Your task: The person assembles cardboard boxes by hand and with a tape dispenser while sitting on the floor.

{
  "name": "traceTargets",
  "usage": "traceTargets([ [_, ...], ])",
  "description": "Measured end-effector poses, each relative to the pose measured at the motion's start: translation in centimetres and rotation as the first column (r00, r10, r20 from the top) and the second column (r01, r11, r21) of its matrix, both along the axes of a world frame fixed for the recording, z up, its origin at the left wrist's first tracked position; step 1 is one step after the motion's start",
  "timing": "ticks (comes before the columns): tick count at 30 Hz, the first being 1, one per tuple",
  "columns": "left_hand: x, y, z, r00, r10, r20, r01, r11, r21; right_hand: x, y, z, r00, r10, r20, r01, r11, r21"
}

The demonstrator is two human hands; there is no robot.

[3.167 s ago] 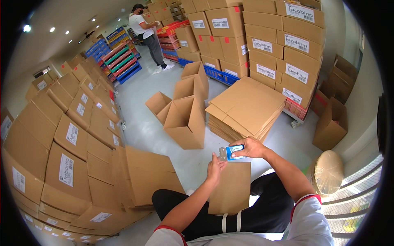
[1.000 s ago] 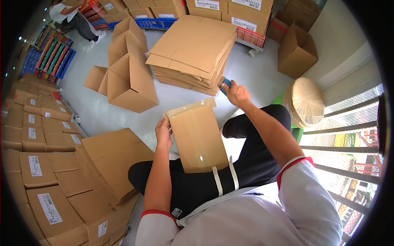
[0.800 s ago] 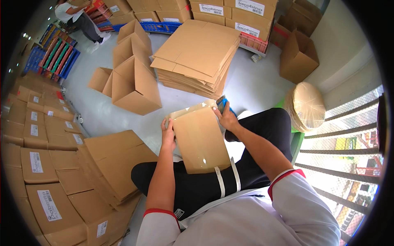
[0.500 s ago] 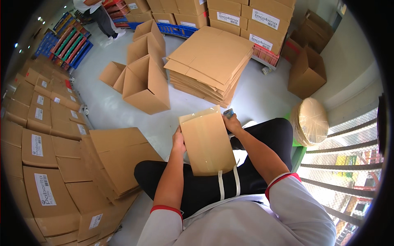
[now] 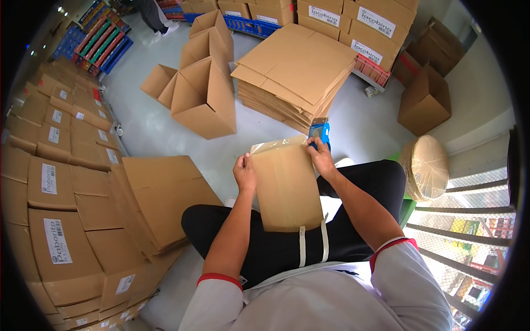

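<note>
Two hands point(image 5: 244, 174), one tape dispenser point(image 5: 323, 130) and one held carton point(image 5: 287, 190) show. There are two drawstrings point(image 5: 302, 248) and one wrapped bundle point(image 5: 433, 168).

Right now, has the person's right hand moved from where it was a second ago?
Yes. Judged against the stack of flat cardboard, the right hand has moved toward the person's body, from beside the stack's near corner to below it.

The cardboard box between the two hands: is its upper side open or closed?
Closed: the cardboard box shows no opening in its upper face, and clear tape runs along the far edge. Underside hidden: cannot tell.
</note>
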State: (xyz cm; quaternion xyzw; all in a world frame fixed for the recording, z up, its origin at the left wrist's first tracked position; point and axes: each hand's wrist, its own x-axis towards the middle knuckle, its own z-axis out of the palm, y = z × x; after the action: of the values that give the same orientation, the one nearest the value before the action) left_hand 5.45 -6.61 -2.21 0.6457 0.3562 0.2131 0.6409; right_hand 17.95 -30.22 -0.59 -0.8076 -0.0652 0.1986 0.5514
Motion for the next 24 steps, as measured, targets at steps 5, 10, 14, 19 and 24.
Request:
traceTargets([
  [5,0.1,-1.1,2.9,0.969,-0.246,-0.034,0.234,0.951,-0.201,1.7,-0.7,-0.4,0.979,0.200,-0.030,-0.200,0.980,0.012],
  [10,-0.8,0.2,3.9,0.954,-0.298,0.011,0.275,0.864,-0.421,2.0,-0.1,2.9,0.942,0.301,-0.149,-0.297,0.954,0.050],
  [14,0.0,-0.4,4.3,0.958,-0.280,-0.066,0.203,0.821,-0.534,1.5,0.4,1.9,0.944,0.136,-0.300,-0.158,0.986,-0.049],
  [19,1.1,0.7,2.3,0.974,-0.186,-0.130,0.058,0.758,-0.650,2.0,2.6,1.0,0.919,-0.035,-0.393,-0.033,0.986,-0.165],
  [24,0.9,1.6,-1.7,0.977,-0.099,-0.190,-0.077,0.664,-0.744,4.6,1.8,1.0,0.951,0.143,-0.275,-0.202,0.959,-0.198],
])
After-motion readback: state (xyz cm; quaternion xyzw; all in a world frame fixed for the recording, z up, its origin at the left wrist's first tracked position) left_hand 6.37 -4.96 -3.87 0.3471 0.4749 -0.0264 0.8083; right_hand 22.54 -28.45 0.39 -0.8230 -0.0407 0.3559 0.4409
